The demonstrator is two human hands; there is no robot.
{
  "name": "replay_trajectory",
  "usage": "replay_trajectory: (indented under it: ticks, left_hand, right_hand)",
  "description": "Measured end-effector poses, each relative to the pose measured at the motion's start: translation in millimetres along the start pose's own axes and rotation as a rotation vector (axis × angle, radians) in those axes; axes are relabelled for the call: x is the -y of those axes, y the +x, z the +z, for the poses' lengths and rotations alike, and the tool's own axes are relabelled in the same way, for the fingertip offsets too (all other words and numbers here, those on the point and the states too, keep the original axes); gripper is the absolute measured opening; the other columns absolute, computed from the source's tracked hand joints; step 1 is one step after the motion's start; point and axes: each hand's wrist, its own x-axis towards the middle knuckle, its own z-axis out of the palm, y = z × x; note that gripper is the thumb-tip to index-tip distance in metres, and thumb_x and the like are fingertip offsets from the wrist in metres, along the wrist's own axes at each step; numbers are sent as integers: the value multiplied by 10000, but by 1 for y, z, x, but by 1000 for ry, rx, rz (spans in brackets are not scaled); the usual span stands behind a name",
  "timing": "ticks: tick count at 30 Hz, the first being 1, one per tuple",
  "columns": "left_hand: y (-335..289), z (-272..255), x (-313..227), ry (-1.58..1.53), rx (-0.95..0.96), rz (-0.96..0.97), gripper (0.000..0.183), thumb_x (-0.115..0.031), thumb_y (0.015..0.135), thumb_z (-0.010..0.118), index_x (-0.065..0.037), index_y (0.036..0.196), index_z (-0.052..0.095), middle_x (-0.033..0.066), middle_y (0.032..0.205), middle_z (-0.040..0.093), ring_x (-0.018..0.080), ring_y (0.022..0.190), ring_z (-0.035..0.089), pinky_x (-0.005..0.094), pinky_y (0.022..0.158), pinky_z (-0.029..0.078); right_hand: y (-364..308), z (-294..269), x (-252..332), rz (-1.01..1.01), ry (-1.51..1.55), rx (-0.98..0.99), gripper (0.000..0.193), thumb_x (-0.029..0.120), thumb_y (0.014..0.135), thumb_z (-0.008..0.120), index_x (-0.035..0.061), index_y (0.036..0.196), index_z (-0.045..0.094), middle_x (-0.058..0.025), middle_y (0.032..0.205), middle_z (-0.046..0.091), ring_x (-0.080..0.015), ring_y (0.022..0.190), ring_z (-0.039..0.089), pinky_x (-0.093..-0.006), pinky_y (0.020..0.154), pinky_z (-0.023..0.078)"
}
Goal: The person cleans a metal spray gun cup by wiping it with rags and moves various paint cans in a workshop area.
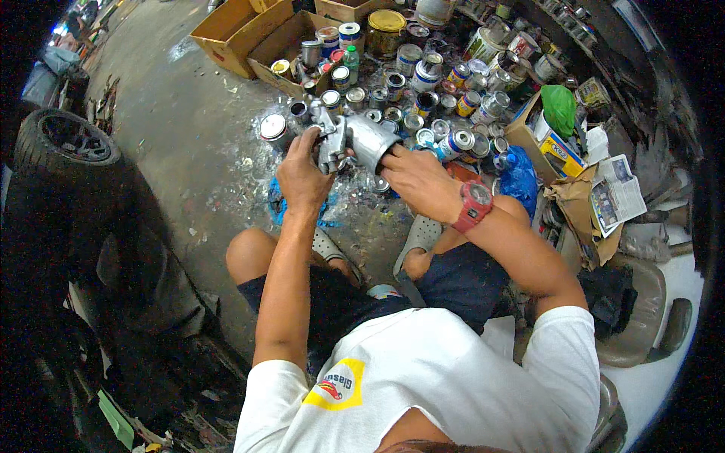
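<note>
My left hand point(303, 177) is closed around a silver spray gun point(332, 145), held up in front of my knees. Against it, on the right, lies a silver metal cup point(368, 142), tipped on its side with its mouth toward my right hand point(421, 180). That hand is at the cup's rim, its fingertips partly hidden inside the mouth. Whether they also hold a rag or something else in there cannot be seen. Just left of the gun stands a lidded paint can point(273, 128). A blue cloth point(278, 202) lies on the floor below my left hand.
Many paint cans crowd the floor ahead, among them a large yellow-lidded can point(387, 24) and a green bottle point(350, 64). Cardboard boxes point(226, 38) stand behind. On the right are a blue plastic bag point(518, 181) and newspaper point(619, 196); a car wheel point(68, 140) is at left.
</note>
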Motion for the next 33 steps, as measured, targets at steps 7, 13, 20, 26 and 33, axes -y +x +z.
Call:
replay_trajectory:
  ticks: [7,13,20,26,33]
  left_hand:
    - [-5,2,-15,-8,108,-66,621,-445,728,880,-58,1162,659,168,1056,720,368,955,710,427,799,553]
    - [-13,7,5,-34,40,-134,676,-556,744,842,-53,1152,650,178,1017,721,392,933,702,445,779,540]
    - [-7,5,4,-60,4,-200,664,-577,760,820,-52,1132,656,190,981,718,404,912,700,455,753,539]
    - [-9,7,-3,-27,44,-104,665,-540,738,854,-61,1153,653,171,1005,736,361,929,720,425,792,546]
    - [-6,-2,-12,36,82,-80,679,-510,702,890,-54,1149,658,161,1049,732,340,962,716,410,813,549]
  right_hand:
    - [8,52,-10,130,218,-337,379,88,786,731,-35,1136,654,-176,913,705,-283,715,702,-372,567,556]
    - [28,27,25,648,1623,-423,380,211,888,768,-33,1152,645,-69,1049,689,-113,890,640,-278,548,545]
    - [20,16,43,796,2135,-932,259,150,995,594,25,1220,627,-89,1142,693,-192,914,675,-332,551,595]
    - [18,25,18,472,594,-402,160,48,885,560,52,982,687,-74,973,656,-278,921,642,-325,703,575]
    - [-2,28,7,168,-30,-153,89,73,802,606,32,853,666,-93,935,608,-280,963,607,-366,786,542]
